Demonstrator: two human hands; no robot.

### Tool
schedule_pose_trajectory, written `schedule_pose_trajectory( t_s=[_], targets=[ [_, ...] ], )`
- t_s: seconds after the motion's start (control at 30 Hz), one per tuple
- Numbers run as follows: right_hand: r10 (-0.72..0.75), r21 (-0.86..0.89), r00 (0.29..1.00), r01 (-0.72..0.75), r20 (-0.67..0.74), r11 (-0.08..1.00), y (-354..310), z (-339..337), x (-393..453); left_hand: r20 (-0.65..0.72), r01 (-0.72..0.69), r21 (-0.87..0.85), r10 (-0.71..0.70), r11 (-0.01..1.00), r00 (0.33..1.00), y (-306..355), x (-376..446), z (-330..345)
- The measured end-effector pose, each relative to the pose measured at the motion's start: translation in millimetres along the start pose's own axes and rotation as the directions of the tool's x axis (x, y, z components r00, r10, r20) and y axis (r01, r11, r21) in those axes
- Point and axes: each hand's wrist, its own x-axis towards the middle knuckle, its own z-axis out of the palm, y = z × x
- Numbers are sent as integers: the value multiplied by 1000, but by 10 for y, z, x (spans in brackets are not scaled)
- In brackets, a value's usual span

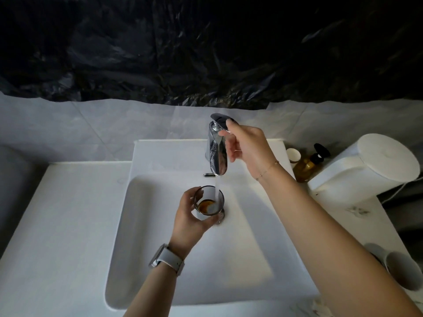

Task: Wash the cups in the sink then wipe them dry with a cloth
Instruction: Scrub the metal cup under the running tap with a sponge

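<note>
Glass cup [208,200], clear with a faintly smoky tint, sat upright in the left hand [190,221], held low over the sink [146,236] just above the drain [220,217]. Its wall was see-through, and at the bottom lay a crescent of dark brown residue, part of it swirled into the pale liquid around it. A thin stream of water [217,187] fell from the spout of the chrome tap [217,154] straight into the cup near its far-right rim. The left hand gripped the cup from the left and near side, thumb curled round the far-left wall and the other fingers wrapped beneath and behind it; a grey watch [167,259] was strapped to that wrist. The right hand [245,143] reached to the top of the tap, its thumb and forefinger pinching the lever, the remaining fingers loosely curled below; a fine bracelet [267,170] circled its wrist. The white tabletop [61,225] surrounded the basin. On the right, beyond the forearm, stood an amber bottle [305,167] with a black pump, a small white cup [293,154] just beside it on the left, and a large white roll of paper [370,168] lying tilted on its side. At the near right edge two more blurred glass cups [398,268] rested on the tabletop, partly hidden by the right arm.
</note>
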Motion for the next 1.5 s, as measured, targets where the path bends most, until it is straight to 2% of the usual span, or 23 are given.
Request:
schedule_pose_trajectory(
  t_s=[0.07,0.13,0.2,0.3,0.4,0.53,0.67,0.77,0.83,0.9,1.0,1.07,1.1,1.17,1.23,1.33,1.43,1.5],
  targets=[
    [1,-51,999,1,52,999,79,-149,-135,5,5,-3,-5,1000,1000,0,6,40],
    [1,-74,1000,1,31,997,260,-387,-340,9,15,-10,-15,1000,1000,-14,15,74],
    [-12,-117,998,5,-58,993,544,-700,-643,12,22,-6,-22,1000,1000,-40,37,112],
    [-73,-358,962,-27,-262,933,1079,-1221,-1203,6,39,3,-39,999,999,-63,73,173],
    [-168,-623,891,-151,-423,768,1605,-1706,-1704,5,61,-25,-61,998,998,-69,103,251],
    [36,-766,907,-375,-420,523,2231,-2103,-2095,-17,86,-111,-88,990,996,-59,115,321],
    [140,-862,928,-373,-346,344,2543,-2206,-2270,-47,75,-125,-81,989,996,-31,113,330],
    [197,-871,915,-396,-351,289,2702,-2247,-2290,-49,63,-119,-69,991,996,-47,121,314],
    [178,-853,907,-420,-382,309,2789,-2286,-2275,-39,58,-119,-63,991,997,-51,112,310],
    [132,-781,887,-454,-443,428,2796,-2296,-2263,-30,56,-118,-60,991,998,-54,107,307],
    [91,-505,769,-499,-633,704,2567,-2227,-2331,-16,50,-115,-52,992,998,-60,103,295],
    [120,-268,684,-433,-719,860,2316,-2163,-2364,-15,44,-121,-47,992,999,-46,93,289],
    [142,-160,678,-362,-722,918,2195,-2125,-2363,-15,45,-125,-47,991,999,-38,91,287],
    [207,33,705,-252,-679,967,1974,-2043,-2301,-13,44,-128,-46,991,999,-31,92,295],
    [255,195,756,-170,-603,966,1779,-1913,-2162,-4,41,-126,-42,991,999,-24,85,298],
    [289,456,870,-85,-400,886,1528,-1667,-1828,11,33,-101,-32,994,999,-2,59,280],
    [259,469,941,-132,-217,873,1368,-1438,-1446,48,23,-66,-20,998,999,19,59,245],
    [260,296,953,-206,-156,933,1292,-1275,-1200,77,25,-53,-21,998,997,17,101,194]
  ],
)
